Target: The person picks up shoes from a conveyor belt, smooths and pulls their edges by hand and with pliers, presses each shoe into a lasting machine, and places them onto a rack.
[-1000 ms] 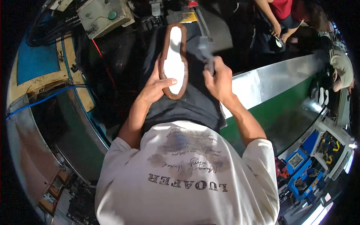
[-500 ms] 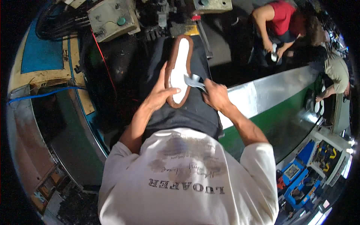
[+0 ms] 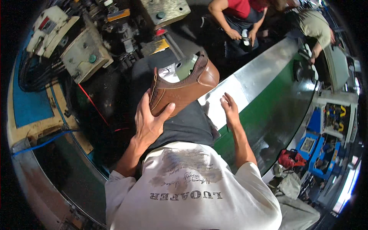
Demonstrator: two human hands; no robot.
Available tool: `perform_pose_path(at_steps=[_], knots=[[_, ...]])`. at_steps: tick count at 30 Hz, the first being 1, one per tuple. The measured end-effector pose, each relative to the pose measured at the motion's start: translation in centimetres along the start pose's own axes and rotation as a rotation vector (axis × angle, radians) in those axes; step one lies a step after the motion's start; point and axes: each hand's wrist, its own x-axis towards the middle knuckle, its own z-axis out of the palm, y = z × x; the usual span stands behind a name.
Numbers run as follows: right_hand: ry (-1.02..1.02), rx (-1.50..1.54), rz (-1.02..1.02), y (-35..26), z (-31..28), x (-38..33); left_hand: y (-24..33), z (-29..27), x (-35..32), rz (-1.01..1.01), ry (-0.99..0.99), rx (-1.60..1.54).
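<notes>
One brown shoe [image 3: 183, 89] sits on its side in the left hand [image 3: 150, 123], whose fingers and thumb clasp it at the toe end, above a dark apron [image 3: 184, 126] over the lap. A pale insert shows in its opening. The right hand [image 3: 230, 108] hangs open and holds nothing, fingers spread, just right of the shoe and apart from it. One long green conveyor [image 3: 276, 103] with a shiny metal rim runs to the right. Two other people stand at its far end. Two grey control boxes [image 3: 82, 53] sit at upper left.
</notes>
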Motion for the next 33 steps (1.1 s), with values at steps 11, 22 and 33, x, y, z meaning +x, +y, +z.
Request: perform_pose_path(at_steps=[11,22,33], knots=[[-0.794,0.732,-0.152,-22.6,16.0,-0.1,3.1,-1.3,-5.6,-0.396,-0.151,-0.491],[-1.005,0.198,0.122,-16.2,24.2,-1.4,3.6,-6.8,-17.6,-0.929,0.959,-1.474],[-0.528,0.296,-0.02,-10.2,10.4,5.1,-22.2,-26.7,-31.8,-1.542,0.858,-0.131]])
